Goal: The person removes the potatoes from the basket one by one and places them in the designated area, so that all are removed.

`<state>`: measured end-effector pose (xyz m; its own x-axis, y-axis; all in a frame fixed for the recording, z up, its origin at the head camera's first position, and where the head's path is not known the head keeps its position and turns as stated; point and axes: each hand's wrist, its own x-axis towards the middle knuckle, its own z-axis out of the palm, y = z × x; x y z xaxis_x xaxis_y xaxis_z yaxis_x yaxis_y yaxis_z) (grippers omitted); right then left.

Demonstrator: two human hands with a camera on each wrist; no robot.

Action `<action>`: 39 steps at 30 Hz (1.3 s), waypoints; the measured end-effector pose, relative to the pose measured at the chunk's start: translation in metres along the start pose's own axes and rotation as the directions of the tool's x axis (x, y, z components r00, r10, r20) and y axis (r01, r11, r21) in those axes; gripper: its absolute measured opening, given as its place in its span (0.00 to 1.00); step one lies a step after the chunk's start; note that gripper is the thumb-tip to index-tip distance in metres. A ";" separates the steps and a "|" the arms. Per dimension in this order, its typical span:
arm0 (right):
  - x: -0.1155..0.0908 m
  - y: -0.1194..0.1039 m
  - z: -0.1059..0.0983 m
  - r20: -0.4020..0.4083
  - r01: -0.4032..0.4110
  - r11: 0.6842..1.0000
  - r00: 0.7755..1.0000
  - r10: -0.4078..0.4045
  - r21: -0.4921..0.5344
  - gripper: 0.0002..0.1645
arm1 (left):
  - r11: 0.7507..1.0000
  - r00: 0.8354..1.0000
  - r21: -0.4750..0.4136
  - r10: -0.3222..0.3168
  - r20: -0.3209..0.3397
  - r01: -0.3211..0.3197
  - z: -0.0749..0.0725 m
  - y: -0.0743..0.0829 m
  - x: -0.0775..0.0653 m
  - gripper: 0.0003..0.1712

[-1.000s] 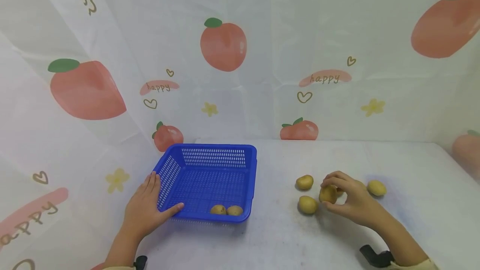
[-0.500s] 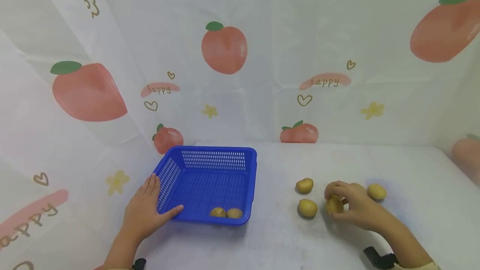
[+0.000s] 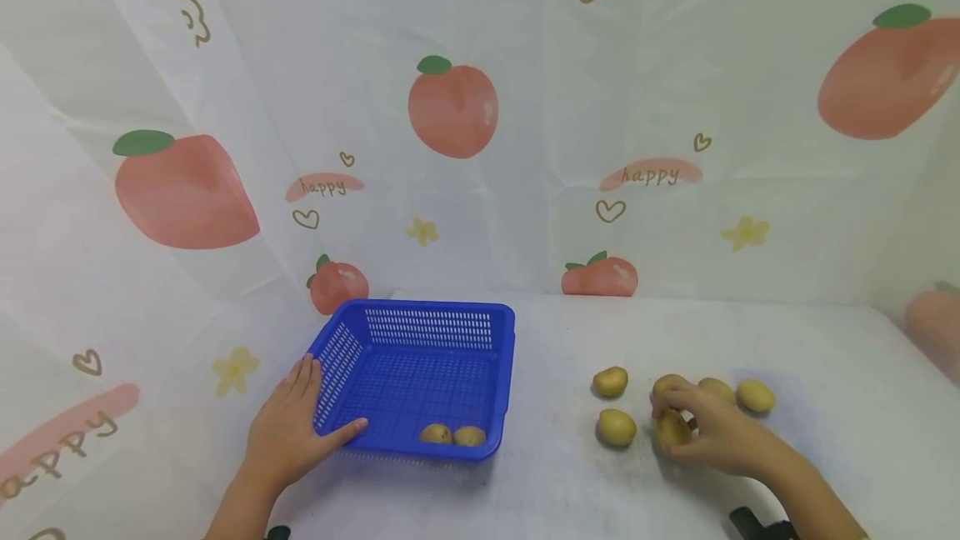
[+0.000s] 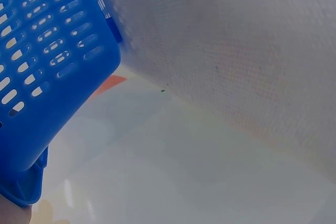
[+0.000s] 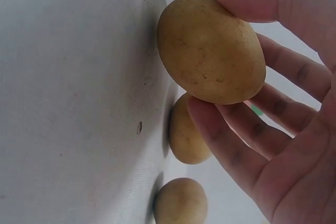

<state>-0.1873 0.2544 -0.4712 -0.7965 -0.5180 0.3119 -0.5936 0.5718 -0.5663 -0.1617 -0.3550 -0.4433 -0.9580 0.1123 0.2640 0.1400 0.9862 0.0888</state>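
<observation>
My right hand (image 3: 708, 427) pinches a potato (image 5: 210, 48) between thumb and fingertips, close over the white tabletop. Two potatoes (image 3: 611, 382) (image 3: 617, 427) sit just left of that hand. Behind it are more potatoes (image 3: 667, 382) (image 3: 716, 390), partly covered by the hand, and another potato (image 3: 756, 396) lies to the right. At the left, my left hand (image 3: 288, 423) rests on the rim of a blue perforated basket (image 3: 506, 357), fingers straight and thumb spread over the front edge. Two potatoes (image 3: 436, 433) (image 3: 469, 437) lie in the basket's front right corner.
A white cloth (image 3: 525, 123) printed with peaches hangs behind the table and along the left side. Between the basket and the potatoes runs a stretch of white tabletop (image 3: 551, 407).
My right hand has shifted slightly toward me and right with the potato, uncovering the potatoes behind. The view has tilted up a little. My left hand stays on the basket.
</observation>
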 end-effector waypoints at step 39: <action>-0.004 0.004 -0.009 0.144 -0.183 0.980 0.975 0.171 0.073 0.18 | 1.000 1.000 -0.020 -0.008 0.007 0.008 -0.004 0.005 0.000 0.73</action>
<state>-0.1877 0.2647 -0.4675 -0.8611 -0.4990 0.0972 -0.4281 0.6086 -0.6681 -0.1595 -0.3510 -0.4389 -0.9608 0.1055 0.2563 0.1374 0.9844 0.1098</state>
